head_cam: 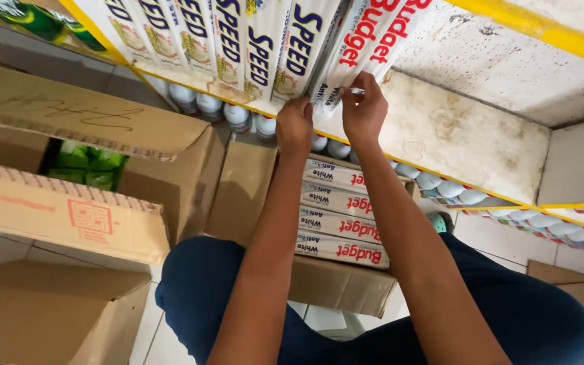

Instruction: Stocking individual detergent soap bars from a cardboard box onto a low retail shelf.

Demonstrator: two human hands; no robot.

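Note:
Both my hands reach up to a white shelf (468, 128) edged in yellow. My left hand (295, 125) and my right hand (363, 111) grip the near end of a long white packet with red lettering (366, 40), which lies tilted on the shelf at the right end of a row of white packets with blue lettering (238, 37). Below my forearms an open cardboard box (336, 284) holds several more of the red-lettered packets (343, 226), stacked flat.
A large open carton (89, 115) at left holds green packs (89, 165). Another cardboard box (49, 311) sits at the lower left. White bottles with rounded caps (441, 186) line the shelf below. My legs in blue trousers (508, 304) crouch over a tiled floor.

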